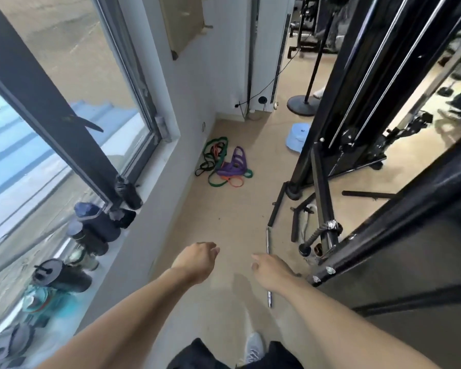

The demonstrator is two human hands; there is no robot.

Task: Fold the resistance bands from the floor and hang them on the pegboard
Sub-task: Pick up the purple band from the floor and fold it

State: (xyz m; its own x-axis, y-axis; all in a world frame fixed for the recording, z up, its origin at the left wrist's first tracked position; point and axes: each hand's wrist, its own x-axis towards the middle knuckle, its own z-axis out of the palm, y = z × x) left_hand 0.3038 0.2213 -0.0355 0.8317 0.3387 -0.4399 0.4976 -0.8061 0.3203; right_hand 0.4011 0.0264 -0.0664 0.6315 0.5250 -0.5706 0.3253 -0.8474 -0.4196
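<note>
A tangled pile of resistance bands lies on the tan floor by the wall: green bands [215, 153], a purple band [235, 163] and an orange band [233, 182]. A tan pegboard [183, 20] hangs on the white wall above and beyond them. My left hand [197, 259] and my right hand [270, 270] reach forward at waist height, well short of the bands. Both hands have loosely curled fingers and hold nothing.
A black cable machine frame [357, 115] fills the right side, with black bars [276, 206] and a thin metal rod [268, 265] on the floor beside it. A blue stool [297, 138] stands ahead. Bottles and weights [91, 235] line the window sill on the left.
</note>
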